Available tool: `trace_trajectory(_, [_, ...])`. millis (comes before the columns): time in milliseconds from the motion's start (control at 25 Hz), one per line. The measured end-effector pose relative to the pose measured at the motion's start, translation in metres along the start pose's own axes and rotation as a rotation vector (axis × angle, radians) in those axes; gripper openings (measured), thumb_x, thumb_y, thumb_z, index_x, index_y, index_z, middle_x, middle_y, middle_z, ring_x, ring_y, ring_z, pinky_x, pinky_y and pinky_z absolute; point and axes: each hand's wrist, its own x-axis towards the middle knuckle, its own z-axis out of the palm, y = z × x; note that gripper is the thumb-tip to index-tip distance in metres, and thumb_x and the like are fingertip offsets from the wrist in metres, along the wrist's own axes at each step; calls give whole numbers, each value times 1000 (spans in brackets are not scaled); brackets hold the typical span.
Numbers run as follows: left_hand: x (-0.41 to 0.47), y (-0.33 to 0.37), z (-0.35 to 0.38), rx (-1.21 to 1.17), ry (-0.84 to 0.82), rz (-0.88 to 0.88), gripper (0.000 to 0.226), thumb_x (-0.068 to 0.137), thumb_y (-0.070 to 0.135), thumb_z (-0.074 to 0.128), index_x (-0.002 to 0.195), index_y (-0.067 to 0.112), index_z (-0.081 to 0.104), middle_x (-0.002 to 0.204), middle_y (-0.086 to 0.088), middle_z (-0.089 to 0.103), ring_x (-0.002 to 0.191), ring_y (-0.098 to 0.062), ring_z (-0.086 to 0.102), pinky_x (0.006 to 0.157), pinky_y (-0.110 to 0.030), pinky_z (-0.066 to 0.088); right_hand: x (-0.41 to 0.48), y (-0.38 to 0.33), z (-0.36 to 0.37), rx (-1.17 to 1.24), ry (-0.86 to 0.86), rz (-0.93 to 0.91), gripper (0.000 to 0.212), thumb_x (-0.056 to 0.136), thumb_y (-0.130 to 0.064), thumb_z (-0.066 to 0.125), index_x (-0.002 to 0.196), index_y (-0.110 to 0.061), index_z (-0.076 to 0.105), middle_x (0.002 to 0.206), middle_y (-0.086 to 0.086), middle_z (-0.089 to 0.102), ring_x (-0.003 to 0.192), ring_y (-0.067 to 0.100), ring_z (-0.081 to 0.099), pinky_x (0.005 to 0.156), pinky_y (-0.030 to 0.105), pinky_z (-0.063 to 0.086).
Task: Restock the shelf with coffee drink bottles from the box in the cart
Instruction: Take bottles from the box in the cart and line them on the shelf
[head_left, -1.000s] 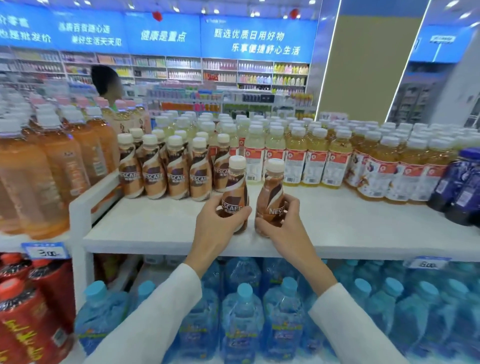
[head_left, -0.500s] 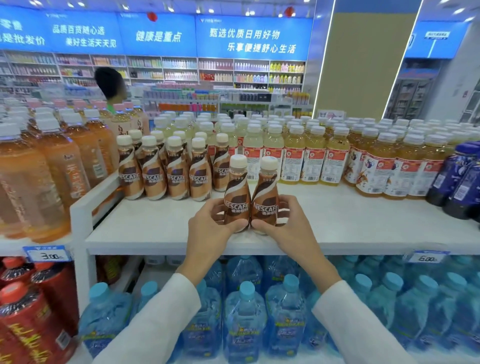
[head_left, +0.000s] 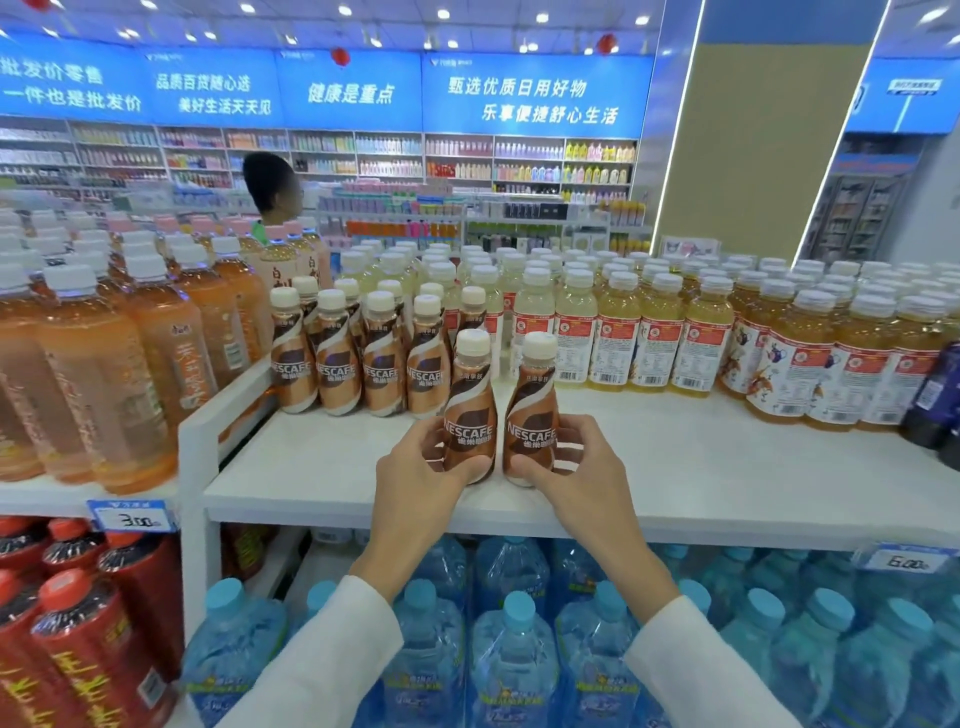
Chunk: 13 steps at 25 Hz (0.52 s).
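Coffee drink bottles (head_left: 358, 371) are lining the white shelf (head_left: 701, 467) at left, while the left hand (head_left: 415, 478) is clasping one bottle (head_left: 470, 410) and the right hand (head_left: 576, 467) another (head_left: 532, 410) — upright, near the front edge, labels outward — probably to extend that row.

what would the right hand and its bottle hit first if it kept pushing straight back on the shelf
Probably the pale yellow drink bottles at the back. The right hand holds a coffee bottle with bare white shelf behind it, though depth is hard to judge.
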Motion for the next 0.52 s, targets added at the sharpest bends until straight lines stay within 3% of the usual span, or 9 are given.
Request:
trace_trajectory(120, [10, -14, -36, 65, 105, -46, 58, 77, 29, 86, 129, 25, 61, 114, 12, 67, 98, -5, 63, 87, -19, 46, 26, -8, 32, -25, -54, 15, 55, 74, -31, 86, 119, -26, 54, 116, -9, 64, 103, 11, 64, 90, 29, 53])
trace_trajectory(280, [24, -30, -87, 148, 219, -56, 57, 82, 27, 82, 134, 19, 59, 128, 1, 68, 105, -10, 59, 95, -26, 44, 68, -10, 71, -34, -94, 0, 60, 75, -31, 84, 123, -24, 50, 121, -3, 62, 109, 16, 61, 98, 39, 52])
trace_trajectory(520, [36, -43, -110, 204, 271, -58, 58, 85, 25, 79, 138, 18, 56, 132, 0, 66, 120, -19, 60, 108, -39, 44, 95, 0, 86, -42, -70, -19, 62, 77, -28, 84, 128, -25, 48, 124, -2, 61, 113, 18, 60, 100, 43, 51])
